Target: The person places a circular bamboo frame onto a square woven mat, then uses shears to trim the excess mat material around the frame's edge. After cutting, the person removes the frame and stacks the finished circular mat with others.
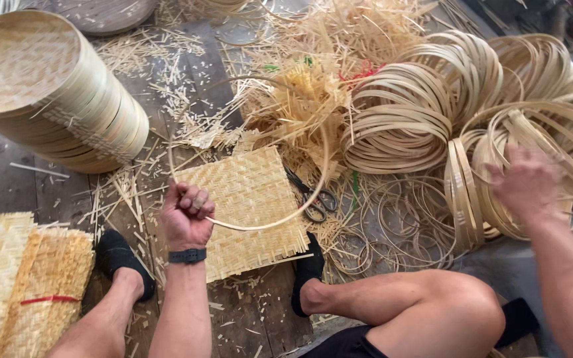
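Big picture first: the wooden floor is buried in bamboo offcuts and slivers, and that litter is the hazard, since loose strips underfoot could slip or jab through the thin black shoes. Up left, a leaning stack of finished woven trays sits tilted and could slide if bumped. On the right, heaps of coiled bamboo hoops are tangled together; pulling one out may drag others along or let a springy band whip back. The right hand is blurred at those coils, so I cannot tell whether it is gripping or spread. Centre floor, the square woven mat lies flat between the feet, and above it the left hand is clenched in a fist around a thin bamboo hoop, which arcs over the mat; held at one point only, it could twist or spring loose. Smallest item: scissors lying just beside the mat's right edge, near the foot, an easy thing to tread on.
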